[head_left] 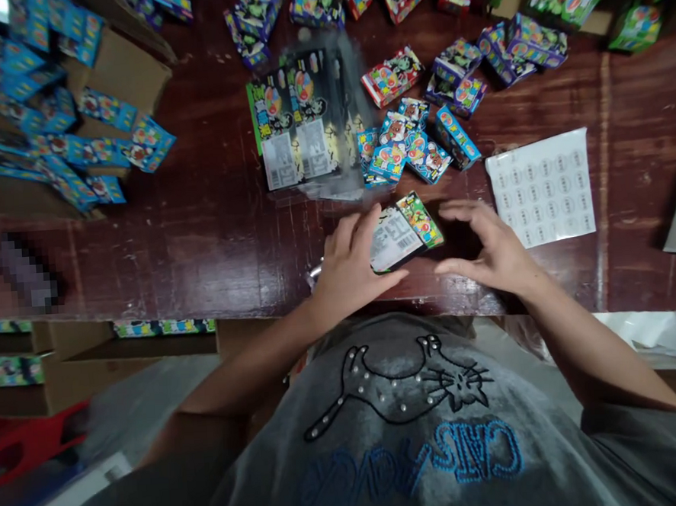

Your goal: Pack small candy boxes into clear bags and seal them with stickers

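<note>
My left hand (347, 264) grips a small flat printed pack (404, 234) with a white barcode label and a green end, held just above the near edge of the dark wooden table (211, 230). My right hand (495, 247) hovers beside the pack's right end with curved, spread fingers, and nothing shows inside it. Just beyond the hands lies a cluster of small blue boxes (408, 145). A stack of black-and-green packs in clear wrap (301, 118) lies left of that cluster.
A white sheet of round stickers (543, 187) lies to the right. Purple and red boxes (458, 70) are scattered at the back. Cardboard cartons with blue boxes (78, 124) stand at left. Open cartons (92, 359) sit below the table edge.
</note>
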### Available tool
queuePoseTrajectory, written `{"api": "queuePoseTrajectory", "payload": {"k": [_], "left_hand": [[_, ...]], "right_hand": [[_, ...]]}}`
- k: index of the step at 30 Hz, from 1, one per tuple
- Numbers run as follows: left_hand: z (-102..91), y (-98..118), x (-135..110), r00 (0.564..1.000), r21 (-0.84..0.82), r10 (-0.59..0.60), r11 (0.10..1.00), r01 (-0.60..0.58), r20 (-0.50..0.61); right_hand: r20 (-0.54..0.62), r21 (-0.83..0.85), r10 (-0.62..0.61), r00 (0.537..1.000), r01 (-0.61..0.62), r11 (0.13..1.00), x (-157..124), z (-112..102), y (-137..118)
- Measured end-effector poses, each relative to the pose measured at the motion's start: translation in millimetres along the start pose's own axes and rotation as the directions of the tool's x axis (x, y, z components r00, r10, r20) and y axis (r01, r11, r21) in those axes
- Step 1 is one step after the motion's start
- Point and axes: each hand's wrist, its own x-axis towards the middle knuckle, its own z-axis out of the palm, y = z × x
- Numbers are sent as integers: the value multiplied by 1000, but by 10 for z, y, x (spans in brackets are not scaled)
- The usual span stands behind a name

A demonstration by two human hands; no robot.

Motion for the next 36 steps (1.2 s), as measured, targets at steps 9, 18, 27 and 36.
{"api": "queuePoseTrajectory", "payload": {"k": [9, 18, 27, 36], "left_hand": [[280, 51, 366, 997, -615, -79, 787, 47, -25], [349, 108, 495, 999, -715, -35, 697, 53, 39], [84, -90, 410, 993, -658, 18, 751, 62, 114], [6, 2, 555, 995, -735, -95, 674, 75, 14]], "right_hand": [[-155, 380, 302, 941, -225, 897, 90, 3, -72], [-150, 385, 323, 934, -246, 889, 176, -131, 23], [-103, 328, 276, 956, -229, 917, 47, 5, -112], [-253, 480, 434, 865, -278, 832, -11, 257, -236]]}}
